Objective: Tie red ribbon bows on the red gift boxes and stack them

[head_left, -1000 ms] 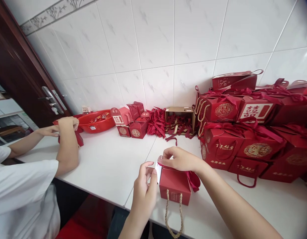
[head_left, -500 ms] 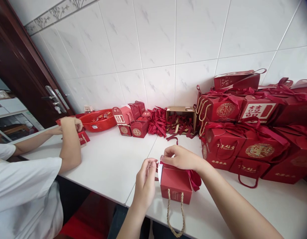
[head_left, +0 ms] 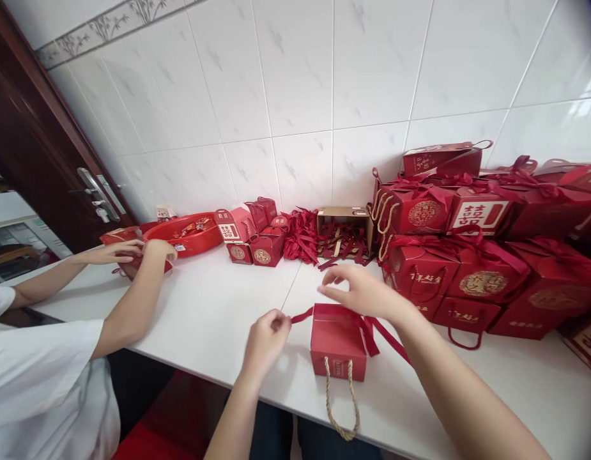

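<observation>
A small red gift box [head_left: 337,345] with a gold rope handle [head_left: 342,428] hanging down its near side stands near the table's front edge. My left hand [head_left: 266,342] is left of the box, its fingers pinching one end of a dark red ribbon [head_left: 302,315] drawn out from the box. Above the box's far right side hovers my right hand [head_left: 355,291], fingers curved and apart, with nothing seen in them. More ribbon [head_left: 386,338] trails from the box's right side and passes behind my right forearm.
Stacked red gift boxes [head_left: 422,275] fill the right. Along the wall are a ribbon pile [head_left: 301,236], an open carton [head_left: 369,233] of ribbons, several small boxes [head_left: 269,248] and a red basin [head_left: 199,241]. At left, a co-worker's hands [head_left: 156,249] handle a red box.
My left hand has moved left from the box, pulling the ribbon taut. My right hand has lifted off the box top. The co-worker's hands have shifted at the left.
</observation>
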Demonstrator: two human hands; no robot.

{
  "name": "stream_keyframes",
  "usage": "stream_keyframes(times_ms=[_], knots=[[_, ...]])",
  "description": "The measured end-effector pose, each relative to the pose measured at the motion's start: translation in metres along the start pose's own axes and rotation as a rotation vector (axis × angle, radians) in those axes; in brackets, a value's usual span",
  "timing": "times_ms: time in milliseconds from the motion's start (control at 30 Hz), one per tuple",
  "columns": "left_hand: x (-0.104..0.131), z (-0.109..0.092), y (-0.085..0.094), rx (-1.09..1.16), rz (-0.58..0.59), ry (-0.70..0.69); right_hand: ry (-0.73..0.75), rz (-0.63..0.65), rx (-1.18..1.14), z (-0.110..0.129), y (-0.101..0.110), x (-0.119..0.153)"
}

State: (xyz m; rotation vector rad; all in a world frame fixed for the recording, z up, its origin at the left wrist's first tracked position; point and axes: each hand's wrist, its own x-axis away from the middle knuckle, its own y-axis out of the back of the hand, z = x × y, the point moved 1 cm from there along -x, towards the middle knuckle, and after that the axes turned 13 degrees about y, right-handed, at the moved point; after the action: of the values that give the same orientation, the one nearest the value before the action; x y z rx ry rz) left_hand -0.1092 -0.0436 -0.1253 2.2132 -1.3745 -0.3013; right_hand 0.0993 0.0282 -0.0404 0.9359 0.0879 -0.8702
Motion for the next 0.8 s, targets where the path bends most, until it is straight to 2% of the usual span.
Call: stream_keyframes(times_ms=[67,133,233,300,400,500,567,667,800], knots=[[-0.007,0.016,0.020,-0.086,-0.120,0.056,-0.008,-0.077,0.001,0.007,0.021,0.007],[-0.013,0.027,0.037,-0.131,-0.212,0.077,-0.050,-0.092,-0.026,0.010,0.038,0.016],[-0.018,0.029,0.044,-0.110,-0.269,0.032,-0.159,-0.039,0.020,0.002,0.044,0.036],[-0.018,0.020,0.035,-0.046,-0.218,-0.037,-0.228,-0.006,0.065,-0.009,0.035,0.053],[-0.013,-0.002,0.007,0.078,-0.031,-0.154,-0.234,-0.034,0.054,-0.024,0.011,0.076],[-0.005,-0.022,-0.021,0.147,0.146,-0.231,-0.183,-0.097,-0.078,-0.030,-0.014,0.090],[-0.001,-0.029,-0.034,0.155,0.214,-0.252,-0.212,-0.162,-0.192,-0.031,-0.026,0.092],[0.002,-0.030,-0.044,0.149,0.247,-0.257,-0.284,-0.221,-0.299,-0.032,-0.037,0.088],[0.002,-0.024,-0.045,0.135,0.314,-0.192,-0.337,-0.178,-0.403,-0.034,-0.039,0.085]])
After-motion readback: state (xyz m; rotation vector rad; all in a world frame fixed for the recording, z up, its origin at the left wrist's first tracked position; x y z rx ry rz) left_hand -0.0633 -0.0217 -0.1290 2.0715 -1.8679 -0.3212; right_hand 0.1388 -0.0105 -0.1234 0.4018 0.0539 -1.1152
